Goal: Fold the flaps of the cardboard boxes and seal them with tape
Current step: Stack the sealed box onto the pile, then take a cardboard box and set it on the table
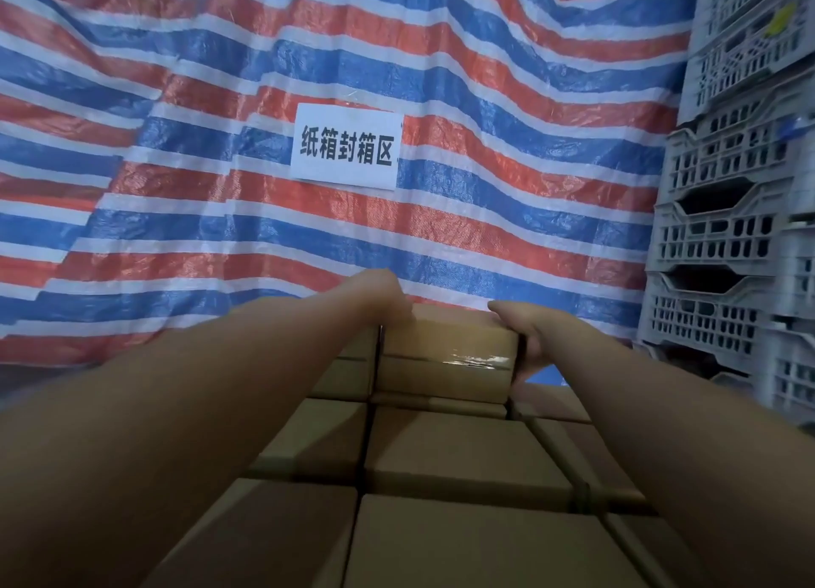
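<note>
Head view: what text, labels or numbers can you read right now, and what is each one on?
"纸箱封箱区" in black characters on the white paper sign, stuck to the striped tarp.
Yellow tag on the grey crates: too blurred to read.
Cardboard boxes, including the taped box: no print visible.

Packing area of a warehouse, by the look of it
A striped red, white and blue tarp (308, 80) hangs as the backdrop, with a printed paper sign (347, 147) in Chinese characters stuck on it; grey plastic crates (732, 217) are stacked high on the right, and rows of closed brown cardboard boxes (458, 455) fill the foreground, one box (445, 358) showing clear tape across its seam
</note>
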`<state>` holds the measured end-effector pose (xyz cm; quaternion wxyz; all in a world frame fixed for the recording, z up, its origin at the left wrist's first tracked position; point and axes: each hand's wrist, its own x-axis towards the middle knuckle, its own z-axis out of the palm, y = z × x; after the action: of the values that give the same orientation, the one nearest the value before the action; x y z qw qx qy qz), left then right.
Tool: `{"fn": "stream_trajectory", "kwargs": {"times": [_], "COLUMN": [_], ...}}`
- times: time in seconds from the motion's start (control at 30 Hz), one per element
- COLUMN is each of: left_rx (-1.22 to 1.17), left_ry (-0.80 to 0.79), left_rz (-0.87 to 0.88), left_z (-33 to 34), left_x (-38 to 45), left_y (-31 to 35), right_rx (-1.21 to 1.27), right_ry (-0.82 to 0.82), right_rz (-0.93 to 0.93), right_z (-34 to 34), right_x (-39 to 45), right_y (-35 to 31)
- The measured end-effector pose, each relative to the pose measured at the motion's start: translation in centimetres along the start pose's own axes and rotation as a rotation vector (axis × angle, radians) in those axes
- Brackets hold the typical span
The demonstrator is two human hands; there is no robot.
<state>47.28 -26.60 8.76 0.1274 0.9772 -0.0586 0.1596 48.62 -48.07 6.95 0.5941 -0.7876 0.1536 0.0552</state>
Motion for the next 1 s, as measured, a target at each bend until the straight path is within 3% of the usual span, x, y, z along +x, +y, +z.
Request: {"fn": "stream_trajectory", "kwargs": {"times": [0.17,0.3,0.37,0.53,0.77,0.9,1.0], "left_rx": [-0.021,-0.032,-0.067,-0.114,-0.097,-0.179,-0.179], "left_ry": [-0.026,0.138,0.233,0.385,0.46,0.502,0.515], "left_rz": [0.127,0.182,0.16,0.11,0.071,0.117,0.066], "left_z": [-1.1,-4.2,-5.6,-9.5,-14.6,-14.9,-12.9], "left_x": [-4.7,-10.0,-13.3,-24.0,-39.5,-47.1,-50.5], "left_y": [0.0,-2.8,-4.7,-8.6,-14.5,-18.1,-19.8], "right_rx": [-0.052,-0.329,-0.504,-0.731,-0.592,-0.424,-0.329], "right_ry": [0.056,0.333,0.432,0.512,0.541,0.436,0.338], "right_rz": [-0.032,-0.343,-0.404,-0.538,-0.867,-1.099,-1.149], "right_z": [0.7,1.0,0.7,0.9,7.3,12.6,16.9], "right_x": [-3.8,-7.7,-10.8,-20.8,-37.4,-45.6,-48.3], "right_y": [1.4,2.5,3.3,4.6,8.0,11.2,13.7]}}
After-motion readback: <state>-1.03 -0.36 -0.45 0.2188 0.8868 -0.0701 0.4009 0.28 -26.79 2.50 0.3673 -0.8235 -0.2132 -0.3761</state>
